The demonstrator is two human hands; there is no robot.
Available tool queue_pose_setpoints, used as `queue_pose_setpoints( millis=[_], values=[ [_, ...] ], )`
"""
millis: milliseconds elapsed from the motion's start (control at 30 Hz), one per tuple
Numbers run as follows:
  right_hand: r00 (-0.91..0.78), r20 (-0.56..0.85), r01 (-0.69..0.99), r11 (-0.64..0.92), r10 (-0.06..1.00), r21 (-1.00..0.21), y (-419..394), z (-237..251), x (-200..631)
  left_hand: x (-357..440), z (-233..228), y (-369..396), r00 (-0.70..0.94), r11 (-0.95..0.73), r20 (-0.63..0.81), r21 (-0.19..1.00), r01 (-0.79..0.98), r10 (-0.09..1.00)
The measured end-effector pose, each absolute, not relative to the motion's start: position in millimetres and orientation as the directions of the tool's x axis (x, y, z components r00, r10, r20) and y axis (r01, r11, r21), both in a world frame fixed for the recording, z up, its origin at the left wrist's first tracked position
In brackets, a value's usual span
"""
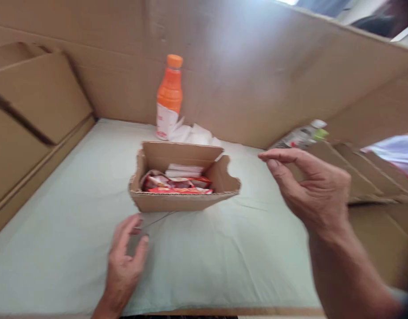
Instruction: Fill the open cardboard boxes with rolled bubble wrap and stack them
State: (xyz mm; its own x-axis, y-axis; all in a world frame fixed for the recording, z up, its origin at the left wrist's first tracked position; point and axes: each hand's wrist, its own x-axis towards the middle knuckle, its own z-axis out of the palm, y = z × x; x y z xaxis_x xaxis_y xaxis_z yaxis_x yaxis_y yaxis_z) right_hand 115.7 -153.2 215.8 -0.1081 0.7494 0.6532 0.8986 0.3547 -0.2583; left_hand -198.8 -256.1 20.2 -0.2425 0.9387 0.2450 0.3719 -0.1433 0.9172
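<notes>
Two packets (177, 182) unreadable, box (177, 201).

Orange bottle (170, 95), brown cardboard box (182, 200), red-and-white packets (177, 182), pale green cloth (204, 261).

Both forearms are bare, the left hand (126, 257) and right hand (310, 186) without gloves or rings.

Orange bottle (170, 95) upright by the cardboard wall (257, 75), white tissue (190, 133), tilted clear bottle (302, 136)
</notes>
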Motion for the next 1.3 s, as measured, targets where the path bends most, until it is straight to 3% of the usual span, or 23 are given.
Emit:
queue_pose_setpoints(
  millis=[67,133,200,300,400,500,633,767,867,1000,1133,1200,1300],
  values=[
    [0.061,0.611,0.85,0.28,0.789,-0.446,-180.8,184.9,121.3,-209.4,26.3,-246.0,-0.362,-0.043,0.139,0.964,0.261,0.922],
    [0.061,0.419,0.759,0.23,0.906,-0.609,-193.8,145.5,113.7,-214.2,31.5,-231.0,-0.395,0.028,0.047,0.983,0.183,0.918],
    [-0.035,0.244,0.691,0.2,0.969,-0.695,-191.0,111.0,98.7,-212.8,35.7,-214.6,-0.37,0.097,-0.017,0.975,0.199,0.929],
    [-0.068,0.15,0.615,0.16,0.986,-0.772,-177.6,88.9,79.5,-199.4,42.8,-195.7,-0.337,0.11,-0.016,0.958,0.264,0.941],
    [0.019,0.146,0.589,0.107,0.989,-0.801,-187.6,91.8,86.4,-170.9,49.8,-190.9,-0.287,0.026,0.039,0.975,0.219,0.957],
    [0.188,0.168,0.616,0.017,0.968,-0.788,-229.8,91.3,120.3,-133.5,51.6,-202.3,-0.11,-0.013,0.027,0.992,0.127,0.994],
    [0.325,0.324,0.758,-0.04,0.888,-0.651,-295.1,84.3,152.3,-108.2,51.3,-230.5,0.1,-0.006,-0.003,0.997,0.082,0.995],
    [0.204,0.452,0.808,0.112,0.868,-0.579,-311.0,84.2,129.9,-127.3,57.1,-235.3,0.051,0.016,-0.021,0.996,0.083,0.998],
    [0.145,0.47,0.792,0.182,0.871,-0.583,-300.0,82.7,117.9,-136.7,60.8,-221.2,0.001,-0.024,0.024,0.997,0.071,1.0],
    [0.101,0.343,0.734,0.163,0.934,-0.66,-301.7,69.6,151.1,-129.8,55.7,-215.7,0.018,-0.051,0.049,0.993,0.11,0.999],
    [0.006,0.186,0.621,0.142,0.982,-0.77,-293.6,54.9,195.9,-131.3,49.4,-225.5,-0.103,-0.098,0.149,0.916,0.39,0.984],
    [-0.075,0.176,0.533,0.188,0.982,-0.825,-276.1,51.2,200.6,-137.7,49.1,-229.0,-0.147,-0.064,0.146,0.887,0.457,0.978],
    [-0.17,0.221,0.4,0.273,0.96,-0.875,-245.7,50.2,192.5,-143.5,50.4,-228.6,-0.157,0.031,0.035,0.917,0.398,0.987]
  ],
)
